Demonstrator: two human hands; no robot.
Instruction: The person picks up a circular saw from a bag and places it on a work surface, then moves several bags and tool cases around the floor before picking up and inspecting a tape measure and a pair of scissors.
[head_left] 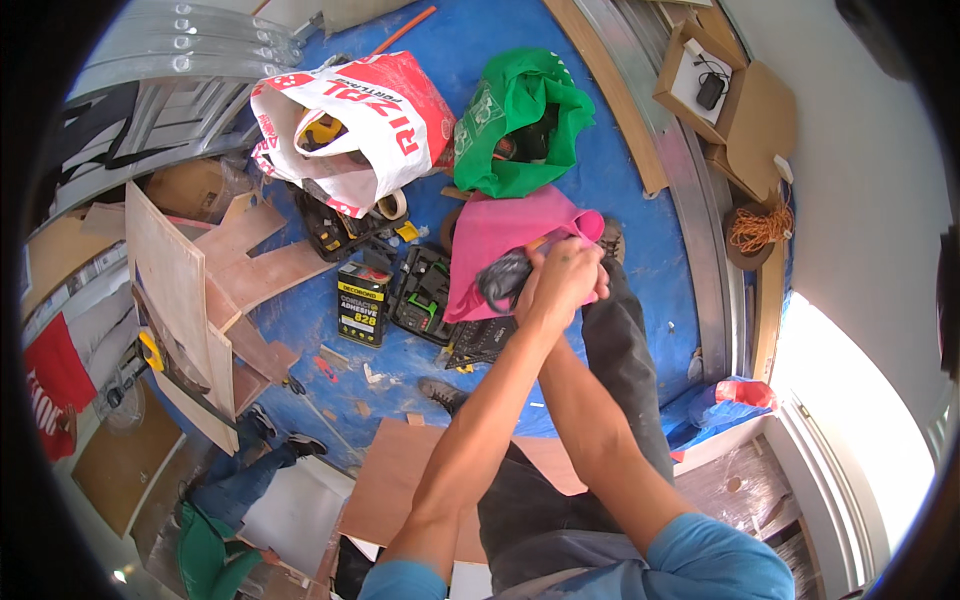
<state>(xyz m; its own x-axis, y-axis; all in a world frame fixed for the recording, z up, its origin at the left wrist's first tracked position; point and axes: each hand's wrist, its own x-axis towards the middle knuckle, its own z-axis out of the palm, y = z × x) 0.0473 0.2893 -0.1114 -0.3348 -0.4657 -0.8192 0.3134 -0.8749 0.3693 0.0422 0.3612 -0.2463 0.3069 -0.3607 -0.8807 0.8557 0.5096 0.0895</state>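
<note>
A pink bag [480, 226] lies open between my feet on the blue floor sheet. My left hand [574, 268] is closed at its mouth, fingers curled round something I cannot make out. My right hand [536, 290] is under and beside the left, wrists crossing, its fingers mostly hidden. A dark, bundled item [503, 279] shows in the bag's opening, right beside my hands; its kind is unclear. Just left of the bag sits an open black tool case [425, 292] with green parts. Beside that stands a black and yellow adhesive tin [361, 305].
A white and red bag [400, 110] and a green bag [545, 85] stand open beyond, with tools inside. Plywood pieces [165, 270] lean at left. A person in green [205, 550] is at lower left. Metal channels [690, 220] and a cardboard box [760, 110] lie at right.
</note>
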